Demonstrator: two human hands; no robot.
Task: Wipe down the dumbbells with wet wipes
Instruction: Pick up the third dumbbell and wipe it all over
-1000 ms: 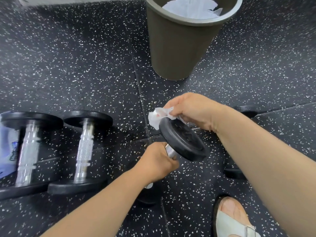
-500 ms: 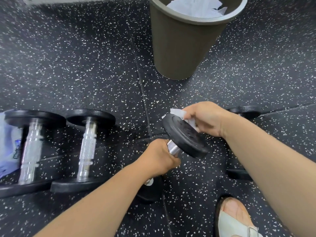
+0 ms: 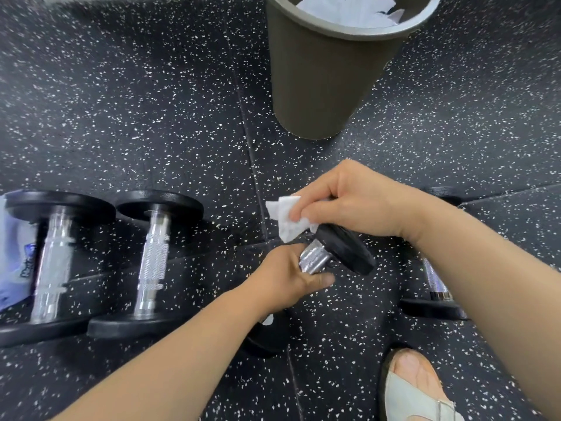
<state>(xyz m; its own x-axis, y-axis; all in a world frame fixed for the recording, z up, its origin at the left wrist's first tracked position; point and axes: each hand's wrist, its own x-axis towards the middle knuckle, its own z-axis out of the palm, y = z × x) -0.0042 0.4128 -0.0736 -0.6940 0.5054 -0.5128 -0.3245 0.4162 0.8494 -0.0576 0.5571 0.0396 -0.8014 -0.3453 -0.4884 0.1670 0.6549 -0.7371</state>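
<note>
My left hand [image 3: 288, 276] grips the knurled chrome handle of a small black dumbbell [image 3: 346, 250], holding it tilted above the floor. Its far plate points up and to the right; the near plate is mostly hidden under my left wrist. My right hand [image 3: 349, 202] pinches a crumpled white wet wipe [image 3: 285, 218] against the upper edge of the far plate. Two more dumbbells lie on the floor at the left, one [image 3: 151, 262] beside the other [image 3: 51, 265]. Another dumbbell [image 3: 434, 287] lies at the right, largely covered by my right forearm.
An olive-grey bin [image 3: 318, 80] with used white wipes inside stands straight ahead. A blue-and-white wipe pack [image 3: 12, 256] lies at the far left edge. My sandalled foot [image 3: 416, 387] is at the bottom right. The floor is black speckled rubber.
My right hand has slid the wipe from the back of the far plate round to its left upper edge. The dumbbell has turned, so the plate now shows more edge-on.
</note>
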